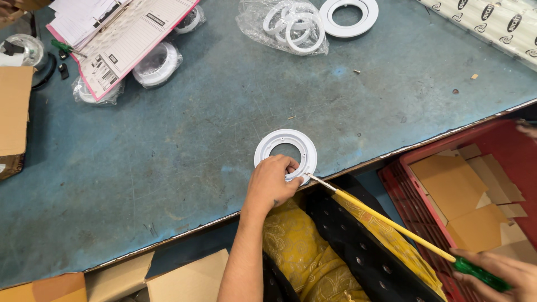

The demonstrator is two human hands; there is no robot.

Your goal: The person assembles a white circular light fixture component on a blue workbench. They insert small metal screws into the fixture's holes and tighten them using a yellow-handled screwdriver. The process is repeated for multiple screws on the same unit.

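At table edge, left hand [272, 183] pins white ring [286, 155]; right hand [503, 274] holds screwdriver [391, 223].

Two loose white rings [286, 152] [348, 10] — one screwdriver [403, 229], one clipboard [126, 39], one red crate [492, 168].

The right hand [506, 274] at five o'clock is cut off by the bottom edge, its fingers covering part of the green screwdriver handle [481, 274]. The left hand [272, 182] hides the near rim of the flat white plastic ring [279, 140]. The screw at the tip is too small to tell.
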